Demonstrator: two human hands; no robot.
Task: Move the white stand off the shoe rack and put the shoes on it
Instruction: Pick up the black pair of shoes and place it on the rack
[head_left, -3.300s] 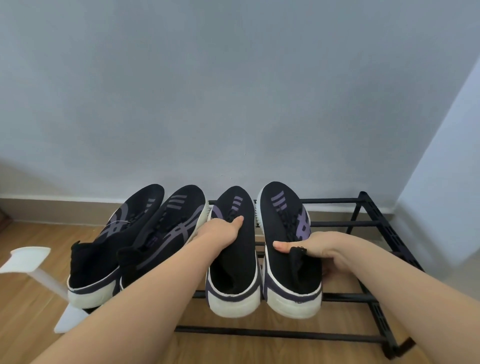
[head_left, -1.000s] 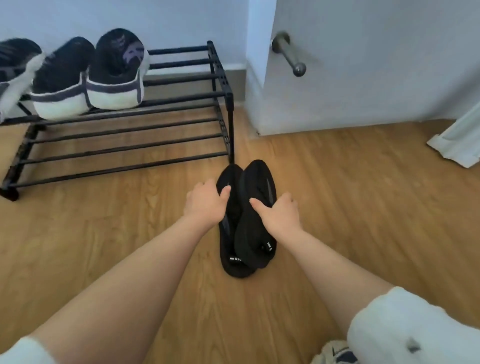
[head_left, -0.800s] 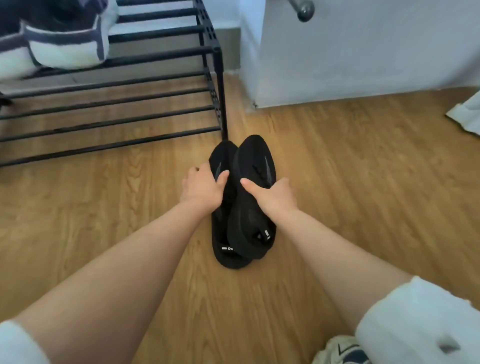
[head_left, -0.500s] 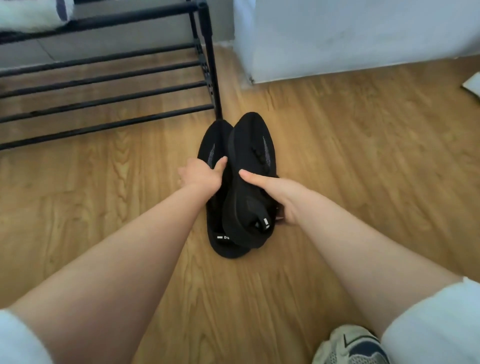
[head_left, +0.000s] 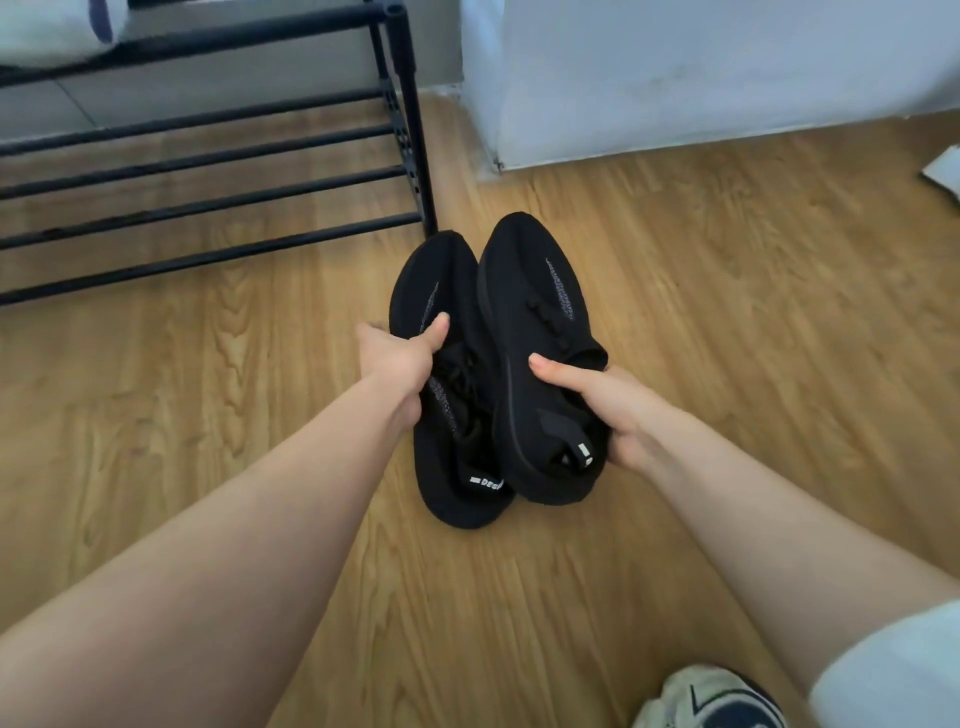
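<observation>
Now two soft black shoes got picked up.
Left hand (head_left: 400, 358) held the left shoe (head_left: 447, 364) and right hand (head_left: 608, 410) the right shoe (head_left: 535, 322) by their bendy, light tops; shoe rack (head_left: 208, 171) stood at 11 o'clock.

Two black shoes of matt knitted cloth, soft and finely textured: the left hand (head_left: 402, 358) grips the left shoe (head_left: 447, 395), and the right hand (head_left: 605, 410) grips the right shoe (head_left: 535, 332). Each shoe has a thick matt foam-like sole and a cloth heel tab with small white print. Under both hands lies a wooden floor (head_left: 727, 291) with visible grain and a low satin sheen. Beyond the left hand stands a shoe rack (head_left: 208, 208) of smooth black metal bars, slightly glossy.
</observation>
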